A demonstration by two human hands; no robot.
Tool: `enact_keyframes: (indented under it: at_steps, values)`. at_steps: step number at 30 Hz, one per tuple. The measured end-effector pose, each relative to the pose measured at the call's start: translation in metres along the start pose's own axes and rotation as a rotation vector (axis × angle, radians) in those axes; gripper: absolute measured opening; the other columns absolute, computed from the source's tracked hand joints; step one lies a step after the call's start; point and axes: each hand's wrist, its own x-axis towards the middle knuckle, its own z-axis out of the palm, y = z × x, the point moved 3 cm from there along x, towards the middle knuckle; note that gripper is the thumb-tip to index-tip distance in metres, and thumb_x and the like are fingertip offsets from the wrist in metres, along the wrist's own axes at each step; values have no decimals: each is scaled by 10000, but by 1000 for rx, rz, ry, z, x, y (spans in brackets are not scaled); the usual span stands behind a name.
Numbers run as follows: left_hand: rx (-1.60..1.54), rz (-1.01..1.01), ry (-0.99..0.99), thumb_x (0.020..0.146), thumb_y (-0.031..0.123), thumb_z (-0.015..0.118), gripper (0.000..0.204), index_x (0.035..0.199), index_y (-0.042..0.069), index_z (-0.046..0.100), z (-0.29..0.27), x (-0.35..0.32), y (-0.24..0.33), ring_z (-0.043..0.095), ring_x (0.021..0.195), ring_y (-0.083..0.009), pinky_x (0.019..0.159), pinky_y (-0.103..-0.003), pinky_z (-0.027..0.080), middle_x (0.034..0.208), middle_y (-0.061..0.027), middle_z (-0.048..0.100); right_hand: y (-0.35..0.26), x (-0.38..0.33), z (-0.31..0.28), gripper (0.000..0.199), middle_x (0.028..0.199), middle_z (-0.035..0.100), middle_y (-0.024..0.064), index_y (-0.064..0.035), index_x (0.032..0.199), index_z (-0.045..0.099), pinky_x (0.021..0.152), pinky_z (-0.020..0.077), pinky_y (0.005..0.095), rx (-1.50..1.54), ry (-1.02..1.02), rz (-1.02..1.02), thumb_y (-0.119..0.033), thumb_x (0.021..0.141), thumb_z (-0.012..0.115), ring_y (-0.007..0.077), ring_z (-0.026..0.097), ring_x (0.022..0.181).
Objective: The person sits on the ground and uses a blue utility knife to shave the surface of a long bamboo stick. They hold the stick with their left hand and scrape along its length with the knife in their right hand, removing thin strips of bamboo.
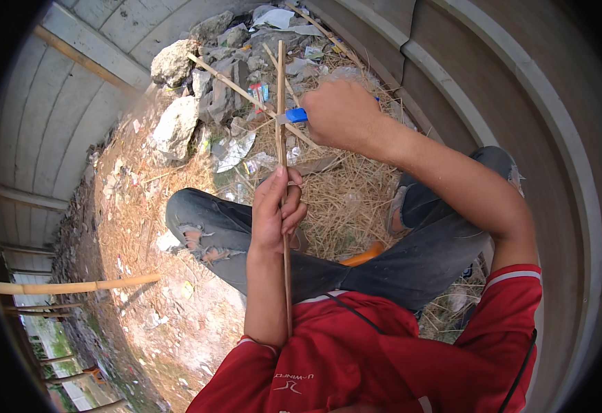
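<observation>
My left hand (275, 213) grips a thin bamboo strip (282, 103) that runs upright from near my chest to well above the hand. My right hand (342, 113) is closed around a knife with a blue handle (296, 115). Its short blade meets the strip above my left hand. I sit cross-legged in grey torn jeans (232, 237) and a red shirt. More thin bamboo strips (246, 93) lie crossed on the ground behind the knife.
Dry straw, rocks (175, 124) and scraps of litter cover the ground ahead. A thick bamboo pole (74, 286) lies at the left. Curved concrete walls (542, 103) rise on both sides. An orange object (364, 256) shows by my right leg.
</observation>
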Motion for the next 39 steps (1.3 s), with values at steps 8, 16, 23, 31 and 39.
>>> enact_keyframes:
  at_steps: [8,16,23,31,39]
  values:
    - [236,0,127,1045,343,492,342,991,27,612,9,0,-18,213,398,-23,381,-211,171,519,89,273,56,29,-2,148,730,691,201,-24,793,710,630,573,471,-151,99,116,-119,803,596,377,713,721]
    - [330,19,185,1018,333,563,312,974,28,612,5,0,-25,258,383,-21,377,-228,171,498,85,340,58,30,11,156,744,693,200,-18,818,700,628,570,478,-150,119,125,-107,823,572,374,711,731]
    - [350,51,231,1007,325,587,299,929,37,608,2,5,-23,261,375,-9,376,-222,161,477,98,348,31,9,25,160,747,692,204,-14,804,693,608,570,469,-165,73,-29,-116,830,572,379,708,721]
    - [383,62,261,1000,309,604,282,911,42,606,-5,3,-25,286,401,0,387,-218,173,507,95,385,34,18,21,167,801,707,193,-32,829,711,598,580,434,-158,31,45,-111,844,565,345,724,753]
    - [318,17,179,1016,322,570,302,924,36,599,1,-1,-23,264,383,-10,378,-225,161,494,89,353,61,36,20,158,772,694,208,-25,828,701,641,562,495,-106,104,128,-102,825,563,385,706,735]
